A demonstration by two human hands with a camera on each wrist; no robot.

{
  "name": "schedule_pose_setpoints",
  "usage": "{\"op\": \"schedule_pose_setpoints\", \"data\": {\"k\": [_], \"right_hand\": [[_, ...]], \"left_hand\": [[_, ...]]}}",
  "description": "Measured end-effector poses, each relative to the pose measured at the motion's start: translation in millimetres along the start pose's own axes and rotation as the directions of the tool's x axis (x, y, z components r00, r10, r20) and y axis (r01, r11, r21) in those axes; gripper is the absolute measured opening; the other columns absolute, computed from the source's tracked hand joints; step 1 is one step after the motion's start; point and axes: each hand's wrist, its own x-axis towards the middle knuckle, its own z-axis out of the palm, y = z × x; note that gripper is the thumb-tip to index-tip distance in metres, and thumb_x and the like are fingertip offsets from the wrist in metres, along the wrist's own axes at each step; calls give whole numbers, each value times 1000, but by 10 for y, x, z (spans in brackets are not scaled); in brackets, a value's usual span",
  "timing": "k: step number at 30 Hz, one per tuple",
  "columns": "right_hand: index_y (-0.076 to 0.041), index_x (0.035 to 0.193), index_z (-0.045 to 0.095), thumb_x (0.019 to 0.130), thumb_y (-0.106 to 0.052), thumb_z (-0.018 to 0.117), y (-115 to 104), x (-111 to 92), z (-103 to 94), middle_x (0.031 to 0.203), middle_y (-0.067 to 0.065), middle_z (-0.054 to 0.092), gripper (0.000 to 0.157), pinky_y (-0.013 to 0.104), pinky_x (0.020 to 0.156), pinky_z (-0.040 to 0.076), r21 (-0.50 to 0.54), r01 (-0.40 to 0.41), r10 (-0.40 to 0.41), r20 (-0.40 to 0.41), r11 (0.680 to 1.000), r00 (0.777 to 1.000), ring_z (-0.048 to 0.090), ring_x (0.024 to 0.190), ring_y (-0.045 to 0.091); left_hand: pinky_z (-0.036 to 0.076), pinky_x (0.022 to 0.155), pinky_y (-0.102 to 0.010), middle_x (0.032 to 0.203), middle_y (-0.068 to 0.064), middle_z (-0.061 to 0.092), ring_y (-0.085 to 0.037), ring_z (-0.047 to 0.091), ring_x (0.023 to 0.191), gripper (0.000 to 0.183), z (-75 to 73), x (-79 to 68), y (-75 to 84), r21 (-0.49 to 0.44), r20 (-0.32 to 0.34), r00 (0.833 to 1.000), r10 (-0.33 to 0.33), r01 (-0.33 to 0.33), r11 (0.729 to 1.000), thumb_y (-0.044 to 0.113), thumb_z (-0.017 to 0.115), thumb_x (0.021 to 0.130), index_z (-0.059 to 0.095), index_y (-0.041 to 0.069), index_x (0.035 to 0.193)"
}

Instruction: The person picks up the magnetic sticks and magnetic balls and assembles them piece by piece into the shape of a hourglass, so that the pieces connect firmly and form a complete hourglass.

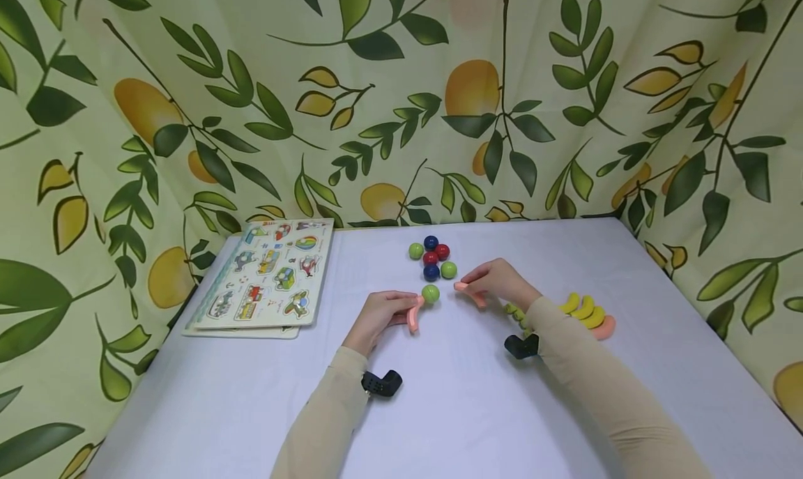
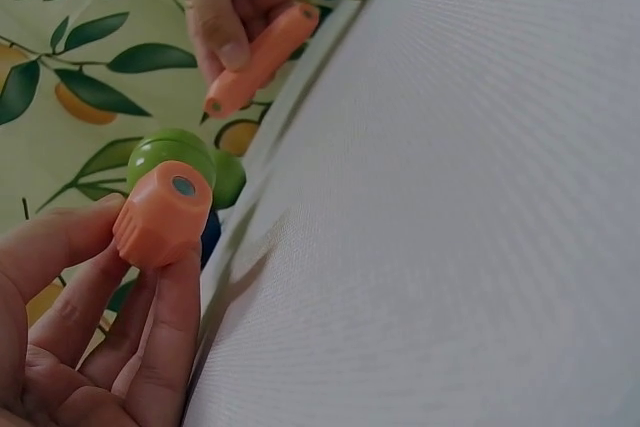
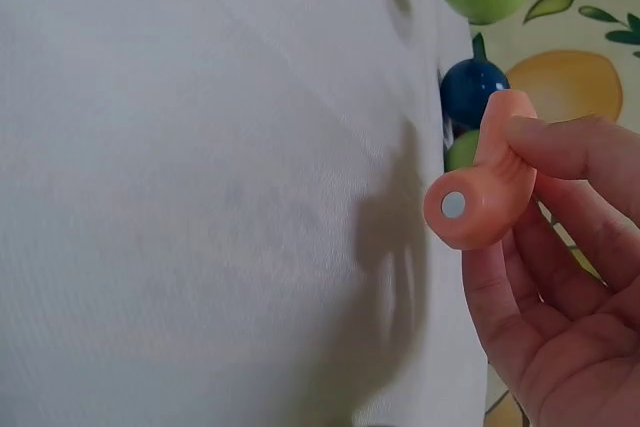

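My left hand (image 1: pixel 383 315) pinches an orange-pink curved magnetic stick (image 1: pixel 413 316) between thumb and fingers; a metal disc shows in its end in the left wrist view. A green ball (image 1: pixel 430 293) sits right at the stick's upper end, and in the left wrist view the stick overlaps the ball (image 2: pixel 170 150). To the right, my right hand (image 1: pixel 500 281) pinches a second orange-pink curved stick (image 1: pixel 473 295), also with a disc in its end (image 3: pixel 453 204). Just beyond the hands lies a cluster of red, blue and green balls (image 1: pixel 430 258).
Yellow curved sticks (image 1: pixel 587 308) lie beside my right forearm, with an orange-pink one (image 1: pixel 604 328) at their end. Green sticks (image 1: pixel 516 313) are partly hidden by that arm. Picture puzzle boards (image 1: pixel 266 277) are stacked at the back left. A patterned curtain (image 1: pixel 401 81) encloses the table.
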Motion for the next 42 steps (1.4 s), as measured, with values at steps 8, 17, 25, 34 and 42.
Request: {"op": "schedule_pose_setpoints", "data": {"k": [8, 17, 25, 34, 42], "right_hand": [[-11, 105, 78, 83, -23, 78, -67, -13, 101, 105, 6, 74, 25, 34, 91, 45, -6, 32, -32, 14, 999, 999, 57, 99, 21], [-10, 105, 78, 83, -20, 77, -90, -8, 179, 100, 5, 76, 24, 32, 90, 46, 28, 69, -70, 40, 997, 997, 58, 99, 19], [-10, 105, 78, 82, -20, 77, -128, -12, 232, 79, -2, 73, 25, 26, 81, 43, 54, 92, -96, 66, 994, 993, 59, 82, 14], [-11, 107, 78, 83, -19, 78, -75, 59, 298, 109, 3, 74, 25, 29, 87, 44, 80, 34, -40, 66, 996, 997, 57, 97, 16], [-11, 107, 78, 83, -21, 79, -66, 83, 335, 109, 3, 73, 26, 26, 79, 42, 70, 41, -45, 63, 997, 997, 54, 97, 18]], "left_hand": [[60, 77, -24, 111, -7, 75, -8, 70, 88, 28, -4, -6, 1, 1, 11, 1000, 13, -13, 1000, 19, 75, 87, 75, 6, 112], [60, 77, -23, 110, -9, 75, -8, 70, 88, 29, 6, -8, -8, -8, 18, 1000, 25, -25, 1000, 18, 75, 88, 74, 3, 113], [60, 78, -23, 113, -12, 74, -8, 70, 89, 29, -10, -13, -13, -10, 31, 999, 40, -39, 999, 16, 71, 91, 72, 1, 115], [60, 79, -24, 114, -13, 72, -9, 68, 88, 30, -12, -30, 9, 40, -6, 999, 42, -42, 998, 18, 75, 88, 73, -1, 111], [54, 77, -21, 111, -8, 73, -12, 65, 92, 25, -19, -69, 49, 218, -52, 995, 79, -66, 974, 23, 77, 86, 77, 6, 105]]}}
